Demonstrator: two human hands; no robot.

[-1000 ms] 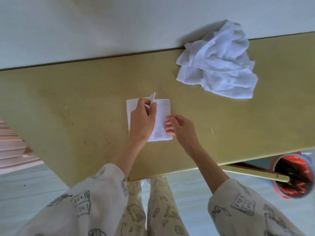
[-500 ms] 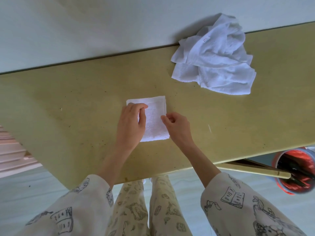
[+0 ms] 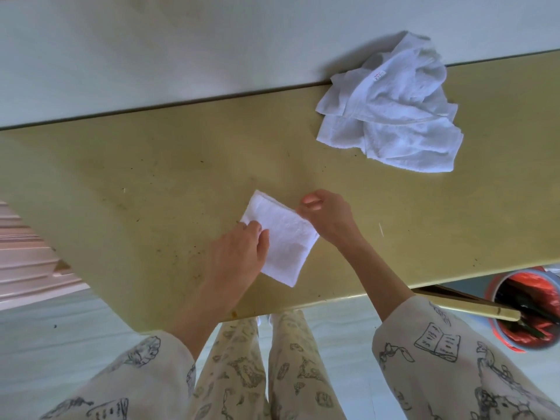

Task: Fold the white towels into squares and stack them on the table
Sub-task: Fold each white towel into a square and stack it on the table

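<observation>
A small white towel (image 3: 285,237), folded into a square, lies on the yellow-green table (image 3: 151,183) near its front edge, turned at an angle. My left hand (image 3: 239,259) holds its left side, fingers on top of the cloth. My right hand (image 3: 328,218) pinches the towel's right corner with curled fingers. A crumpled heap of white towels (image 3: 394,116) lies unfolded at the back right of the table, against the wall.
A pale wall (image 3: 212,40) runs along the table's far edge. Below the table's front right stands a red-lined bin (image 3: 527,310) with a yellow stick (image 3: 472,307) across it. Pink steps (image 3: 24,256) show at the left.
The last fold has been laid flat. Both hands have turned the folded square clockwise and shifted it slightly toward the front edge. The camera view has also shifted.
</observation>
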